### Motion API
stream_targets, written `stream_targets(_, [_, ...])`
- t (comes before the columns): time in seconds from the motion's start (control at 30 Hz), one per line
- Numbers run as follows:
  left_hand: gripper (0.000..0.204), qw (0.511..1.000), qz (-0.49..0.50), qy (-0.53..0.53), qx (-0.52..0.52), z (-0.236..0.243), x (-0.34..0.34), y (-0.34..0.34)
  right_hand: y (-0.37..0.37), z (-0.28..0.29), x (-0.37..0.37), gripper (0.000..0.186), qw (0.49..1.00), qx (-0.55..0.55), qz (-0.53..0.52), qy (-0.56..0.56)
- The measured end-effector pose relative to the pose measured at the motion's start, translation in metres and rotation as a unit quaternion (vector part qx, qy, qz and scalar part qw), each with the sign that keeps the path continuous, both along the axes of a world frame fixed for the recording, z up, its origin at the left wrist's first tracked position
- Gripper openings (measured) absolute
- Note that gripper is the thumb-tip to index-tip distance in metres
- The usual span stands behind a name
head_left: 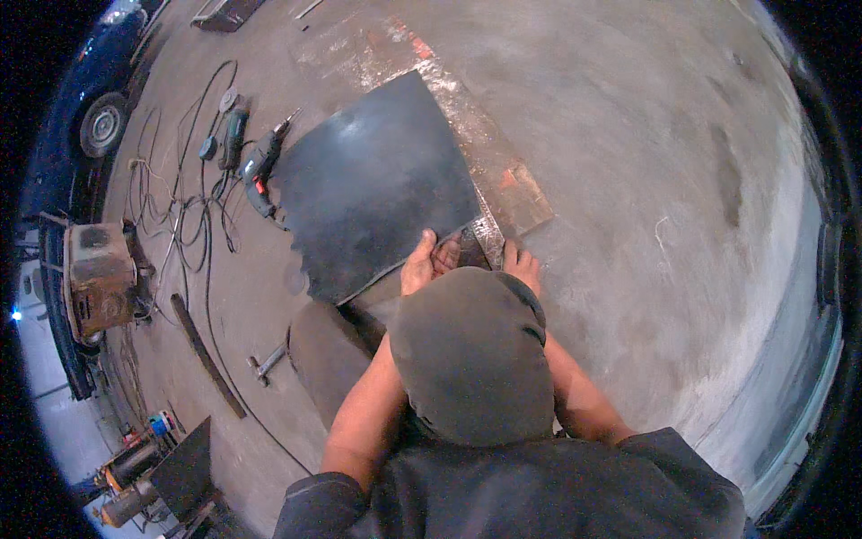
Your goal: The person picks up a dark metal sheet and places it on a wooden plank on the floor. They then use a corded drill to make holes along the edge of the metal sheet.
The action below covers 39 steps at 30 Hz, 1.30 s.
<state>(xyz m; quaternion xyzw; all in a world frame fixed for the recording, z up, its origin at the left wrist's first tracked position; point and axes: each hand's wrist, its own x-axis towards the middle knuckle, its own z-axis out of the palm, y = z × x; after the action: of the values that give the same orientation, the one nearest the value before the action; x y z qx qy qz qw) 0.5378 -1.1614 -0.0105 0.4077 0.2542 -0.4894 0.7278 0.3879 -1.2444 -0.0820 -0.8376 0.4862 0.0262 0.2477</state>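
A large dark grey flat sheet (373, 171) with a ragged left edge lies in front of me. Its material is hard to tell. My left hand (419, 269) grips the near edge, thumb on top and fingers curled by the underside. To its right, my right hand (523, 265) is beside the near end of a narrow shiny strip (488, 238) along the sheet's right corner. A grey cap (471, 359) covers part of both hands, so whether the right fingers hold anything is hidden. Under the sheet's right side lies a worn board (530, 198).
On the floor to the left are a drill (260, 175), an angle grinder (233, 139), tangled cables (184, 216), a hammer (267, 362) and a dark bar (206, 355). Farther left stand a rusty metal box (97, 278) and a dark blue car (85, 81).
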Motion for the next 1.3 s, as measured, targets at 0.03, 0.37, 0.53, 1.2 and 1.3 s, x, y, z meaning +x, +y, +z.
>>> stream_targets(0.03, [0.041, 0.999, -0.001, -0.018, -0.029, -0.01, 0.005, -0.005, 0.001, -0.007, 0.003, 0.069, 1.0, 0.008, -0.014, -0.012])
stream_targets(0.37, [0.036, 0.985, -0.066, 0.035, -0.158, -0.009, 0.033, -0.002, -0.063, 0.024, -0.029, 0.078, 0.804, 0.518, -0.063, -0.287])
stream_targets(0.53, [0.035, 0.983, -0.113, 0.056, -0.133, -0.016, 0.032, 0.0, -0.066, 0.009, -0.085, 0.071, 0.698, 0.528, -0.246, -0.417])
stream_targets(1.2, [0.057, 0.593, -0.345, -0.643, 0.341, -0.004, 0.148, -0.09, -0.068, 0.055, 0.056, 0.066, 0.816, 0.489, -0.088, -0.296])
stream_targets(1.3, [0.069, 0.513, -0.383, -0.664, 0.385, -0.019, 0.17, -0.122, -0.049, 0.051, 0.035, 0.064, 0.981, 0.092, 0.033, -0.169])
